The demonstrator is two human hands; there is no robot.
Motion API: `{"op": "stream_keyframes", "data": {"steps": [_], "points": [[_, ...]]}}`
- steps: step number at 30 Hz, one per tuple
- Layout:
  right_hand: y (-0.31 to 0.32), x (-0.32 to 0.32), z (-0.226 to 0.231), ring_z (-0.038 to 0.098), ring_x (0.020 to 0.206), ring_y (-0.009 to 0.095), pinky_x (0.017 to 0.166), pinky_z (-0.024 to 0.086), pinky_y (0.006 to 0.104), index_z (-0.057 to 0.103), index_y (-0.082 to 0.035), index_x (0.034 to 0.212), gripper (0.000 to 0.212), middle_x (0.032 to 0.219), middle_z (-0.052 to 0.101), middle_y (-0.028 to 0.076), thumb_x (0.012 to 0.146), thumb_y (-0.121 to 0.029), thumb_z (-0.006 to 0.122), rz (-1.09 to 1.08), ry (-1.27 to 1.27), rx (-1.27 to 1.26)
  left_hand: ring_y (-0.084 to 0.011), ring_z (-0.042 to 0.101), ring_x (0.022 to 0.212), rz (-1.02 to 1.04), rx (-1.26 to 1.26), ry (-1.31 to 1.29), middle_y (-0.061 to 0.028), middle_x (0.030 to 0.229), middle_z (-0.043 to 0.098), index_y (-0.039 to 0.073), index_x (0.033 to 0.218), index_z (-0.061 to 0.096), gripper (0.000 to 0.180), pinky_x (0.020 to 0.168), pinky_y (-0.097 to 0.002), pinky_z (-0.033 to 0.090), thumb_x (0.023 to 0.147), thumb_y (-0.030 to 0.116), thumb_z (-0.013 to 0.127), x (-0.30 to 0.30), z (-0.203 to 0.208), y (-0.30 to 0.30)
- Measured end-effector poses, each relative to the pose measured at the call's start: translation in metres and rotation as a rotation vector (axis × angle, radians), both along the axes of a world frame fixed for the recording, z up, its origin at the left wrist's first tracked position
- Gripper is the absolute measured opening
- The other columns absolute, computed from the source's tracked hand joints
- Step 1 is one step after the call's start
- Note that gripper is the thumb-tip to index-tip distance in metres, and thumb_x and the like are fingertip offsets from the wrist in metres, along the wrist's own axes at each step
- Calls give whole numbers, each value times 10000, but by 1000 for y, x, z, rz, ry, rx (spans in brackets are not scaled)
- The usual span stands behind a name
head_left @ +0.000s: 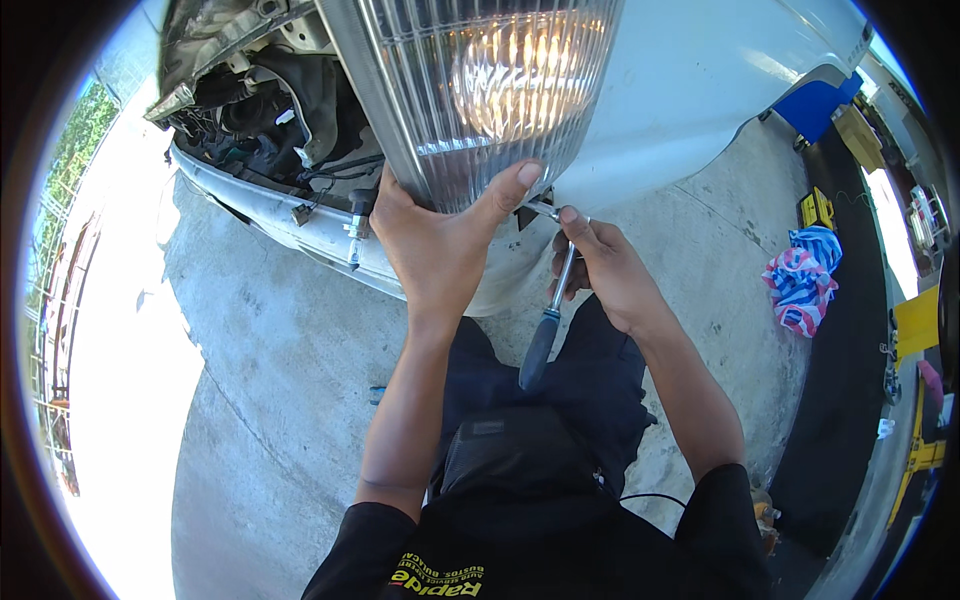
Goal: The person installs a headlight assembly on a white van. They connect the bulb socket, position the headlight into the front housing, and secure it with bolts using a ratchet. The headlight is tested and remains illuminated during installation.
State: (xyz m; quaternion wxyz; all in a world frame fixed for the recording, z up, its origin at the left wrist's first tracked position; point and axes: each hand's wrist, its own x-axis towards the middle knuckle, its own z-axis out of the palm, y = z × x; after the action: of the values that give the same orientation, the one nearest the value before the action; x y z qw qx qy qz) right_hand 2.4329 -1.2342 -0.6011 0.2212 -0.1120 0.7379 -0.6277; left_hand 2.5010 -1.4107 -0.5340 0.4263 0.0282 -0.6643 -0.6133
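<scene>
A ribbed clear headlight (425, 110) with an orange-tinted reflector fills the top middle. My left hand (435, 235) grips its lower end, thumb across the front lens and fingers behind the housing. Just to the right, my right hand (610, 270) is closed around the upper part of a ratchet wrench (541, 350). The grey-blue handle of that wrench hangs down toward my lap. Its metal tip meets a small dark bracket at the headlight's lower right corner; the exact contact is hidden. A bulb with a dark base (356, 235) hangs left of my left wrist.
Behind the headlight, a white car's front opening (270, 110) exposes wiring and dark parts above the bumper (260, 220). The white fender (690, 90) spans the upper right. A striped plastic bag (803, 285) and a yellow case (817, 208) lie on the right.
</scene>
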Motion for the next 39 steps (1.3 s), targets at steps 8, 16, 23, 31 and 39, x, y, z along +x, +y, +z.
{"op": "stream_keyframes", "data": {"steps": [8, 16, 23, 31, 39], "points": [[3, -3, -8, 725, 677, 287, 614, 547, 413, 568, 27, 1026, 505, 767, 671, 173, 1129, -466, 524, 30, 171, 125, -169, 761, 926, 84, -61, 10, -131, 1000, 785, -64, 1125, 699, 519, 833, -301, 612, 794, 213, 989, 0, 3, 6], [-5, 9, -5, 663, 576, 259, 545, 492, 395, 573, 4, 933, 602, 617, 580, 119, 1110, -568, 500, -68, 615, 364, -230, 695, 1130, 101, -71, -92, -167, 1200, 719, -127, 1305, 627, 776, 1049, -343, 520, 811, 362, 971, 1, 1, 6], [0, 3, -8, 659, 592, 254, 574, 486, 418, 573, 12, 956, 591, 618, 586, 112, 1110, -556, 515, 17, 383, 238, -178, 714, 961, 124, -56, 27, -115, 1055, 747, -89, 1197, 690, 578, 909, -303, 562, 821, 246, 973, -6, -2, 9], [-2, 1, -10, 684, 675, 289, 628, 526, 436, 557, -4, 942, 537, 745, 629, 154, 1128, -505, 504, 36, -96, 0, -171, 714, 932, 123, -64, 16, -111, 1039, 747, -90, 1189, 693, 577, 889, -299, 565, 822, 255, 973, -6, -3, 7], [-4, 6, -9, 678, 669, 224, 621, 523, 377, 582, 5, 949, 587, 744, 640, 121, 1109, -557, 524, 22, 407, 312, -211, 707, 1036, 123, -100, -73, -145, 1125, 746, -115, 1245, 676, 658, 981, -344, 544, 857, 346, 941, -2, -2, 7]]}}
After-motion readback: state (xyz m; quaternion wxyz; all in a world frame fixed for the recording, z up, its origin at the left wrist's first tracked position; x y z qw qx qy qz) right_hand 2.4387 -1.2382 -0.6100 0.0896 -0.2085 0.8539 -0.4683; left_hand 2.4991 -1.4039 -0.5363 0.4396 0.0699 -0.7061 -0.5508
